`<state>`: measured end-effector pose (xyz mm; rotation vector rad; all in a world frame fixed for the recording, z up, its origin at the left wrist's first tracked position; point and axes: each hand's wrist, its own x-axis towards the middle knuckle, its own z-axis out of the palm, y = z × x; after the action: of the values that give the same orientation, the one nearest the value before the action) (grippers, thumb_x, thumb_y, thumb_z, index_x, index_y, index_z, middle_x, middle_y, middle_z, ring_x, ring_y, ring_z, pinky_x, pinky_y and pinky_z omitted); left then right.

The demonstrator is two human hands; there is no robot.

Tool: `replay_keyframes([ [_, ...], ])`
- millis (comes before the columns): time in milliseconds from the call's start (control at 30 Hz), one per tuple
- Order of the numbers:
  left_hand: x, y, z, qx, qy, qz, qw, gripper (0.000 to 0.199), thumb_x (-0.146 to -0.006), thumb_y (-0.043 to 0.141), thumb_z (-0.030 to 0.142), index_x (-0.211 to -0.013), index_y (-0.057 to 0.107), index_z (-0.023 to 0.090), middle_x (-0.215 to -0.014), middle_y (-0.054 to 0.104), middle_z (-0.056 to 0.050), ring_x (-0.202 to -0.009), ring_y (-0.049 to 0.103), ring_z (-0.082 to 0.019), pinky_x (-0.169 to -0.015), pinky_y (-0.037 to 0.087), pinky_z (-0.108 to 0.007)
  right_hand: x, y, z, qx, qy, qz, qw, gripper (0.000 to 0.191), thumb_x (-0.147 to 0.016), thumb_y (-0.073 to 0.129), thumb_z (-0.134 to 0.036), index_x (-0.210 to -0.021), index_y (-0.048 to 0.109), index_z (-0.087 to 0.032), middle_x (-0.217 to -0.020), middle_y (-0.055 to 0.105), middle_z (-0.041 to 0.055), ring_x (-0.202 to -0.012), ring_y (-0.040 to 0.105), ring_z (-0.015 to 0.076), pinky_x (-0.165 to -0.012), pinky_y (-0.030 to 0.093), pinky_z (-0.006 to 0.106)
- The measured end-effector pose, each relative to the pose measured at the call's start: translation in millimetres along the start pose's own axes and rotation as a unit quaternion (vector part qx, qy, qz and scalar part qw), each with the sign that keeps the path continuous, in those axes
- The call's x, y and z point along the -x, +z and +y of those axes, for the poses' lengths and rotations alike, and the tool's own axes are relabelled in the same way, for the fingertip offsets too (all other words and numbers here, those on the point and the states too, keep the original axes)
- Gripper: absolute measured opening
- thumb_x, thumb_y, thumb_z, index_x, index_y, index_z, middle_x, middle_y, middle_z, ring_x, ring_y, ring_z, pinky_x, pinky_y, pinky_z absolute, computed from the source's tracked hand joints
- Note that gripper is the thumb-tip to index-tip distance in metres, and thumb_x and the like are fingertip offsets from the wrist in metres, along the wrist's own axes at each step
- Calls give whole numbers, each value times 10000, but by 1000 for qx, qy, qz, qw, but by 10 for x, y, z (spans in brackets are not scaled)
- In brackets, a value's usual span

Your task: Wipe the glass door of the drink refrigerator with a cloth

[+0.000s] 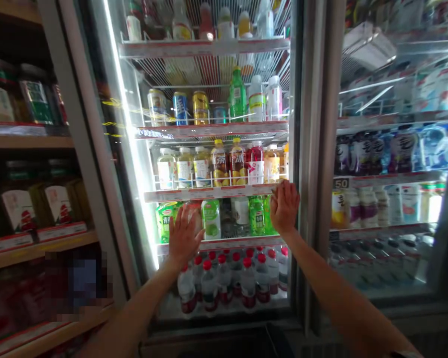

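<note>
My left hand [185, 236] is raised with fingers stretched upward, in front of the lower drinks shelf. It partly covers a bottle with a reddish top, between a green-labelled drink [165, 222] and a pale green bottle [211, 220]. Whether it touches anything I cannot tell. My right hand [285, 205] has its fingers curled near the right edge of the cooler [297, 149], beside the shelf's price strip [216, 193]. What those fingers hold, if anything, is hidden. Green bottles [257, 216] stand just left of it.
Bottled teas [219, 164] and cans [200, 108] fill the shelves above. Red-capped water bottles [210, 286] stand at the bottom. A second cooler with purple-labelled bottles [401, 149] is on the right. Wooden shelves with jars [17, 204] line the left.
</note>
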<state>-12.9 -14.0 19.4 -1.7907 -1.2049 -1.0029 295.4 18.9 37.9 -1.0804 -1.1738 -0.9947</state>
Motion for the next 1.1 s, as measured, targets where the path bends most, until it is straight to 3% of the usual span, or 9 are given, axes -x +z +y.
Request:
replay_keyframes([
  [100,-176,-40,-12,4,-36,-9,999,656,-816,509,437,-1376,331,145,-1481,222,-176,-1385,116,-315,-1082,169,-542,-116,64,-157,-4,32,26,999,502,-908,358,-291,-1387,326,-141,-1418,370,159,-1377,181,271,-1051,243,547],
  [300,-229,3,8,-5,-40,-25,999,715,-805,513,489,-1397,293,152,-1493,184,-175,-1387,77,-325,-1079,179,-539,111,15,-624,-65,-214,-109,969,440,-876,436,-228,-1315,441,-200,-1359,479,61,-1380,188,206,-1118,175,446],
  [367,-208,15,-6,-7,-34,-22,999,710,-810,503,494,-1400,288,162,-1494,183,-169,-1388,76,-322,-1081,178,-536,89,-11,-459,-58,-189,-101,975,453,-877,435,-236,-1328,427,-198,-1367,468,74,-1377,198,207,-1113,177,456],
  [567,-192,50,-29,7,-36,-29,999,725,-819,481,506,-1419,236,183,-1509,137,-147,-1390,48,-320,-1091,141,-544,-240,26,75,-7,39,19,999,504,-914,347,-303,-1394,318,-150,-1431,352,146,-1370,199,276,-1053,234,554],
  [667,-193,52,-20,10,-36,-33,999,725,-821,479,504,-1420,235,176,-1509,129,-151,-1389,34,-324,-1092,130,-551,-159,59,-197,-15,9,8,1000,498,-914,345,-292,-1393,320,-159,-1434,350,137,-1380,170,271,-1060,230,544],
  [767,-193,36,-13,6,-35,-34,999,729,-819,489,497,-1416,247,157,-1503,141,-168,-1388,35,-331,-1088,137,-557,38,56,-522,-38,-112,-55,991,462,-900,385,-263,-1356,387,-187,-1395,423,100,-1380,182,242,-1085,220,487],
  [867,-186,27,-18,2,-31,-35,999,718,-820,495,485,-1413,255,158,-1500,150,-173,-1387,48,-332,-1083,160,-555,93,35,-496,-53,-181,-74,979,457,-886,422,-245,-1341,408,-203,-1359,474,78,-1370,221,214,-1099,210,448],
  [1000,-177,51,-24,0,-32,-33,999,710,-810,524,463,-1404,278,162,-1497,169,-168,-1388,52,-323,-1090,155,-540,-88,56,-188,-22,-44,-1,999,503,-903,385,-281,-1393,320,-182,-1422,379,117,-1376,195,246,-1076,213,512],
  [1100,-183,66,-11,0,-37,-37,999,715,-805,532,462,-1402,282,160,-1499,157,-167,-1388,38,-318,-1094,144,-539,-72,99,-328,-23,-16,4,1000,519,-904,369,-286,-1403,296,-162,-1441,338,139,-1385,155,267,-1064,223,533],
])
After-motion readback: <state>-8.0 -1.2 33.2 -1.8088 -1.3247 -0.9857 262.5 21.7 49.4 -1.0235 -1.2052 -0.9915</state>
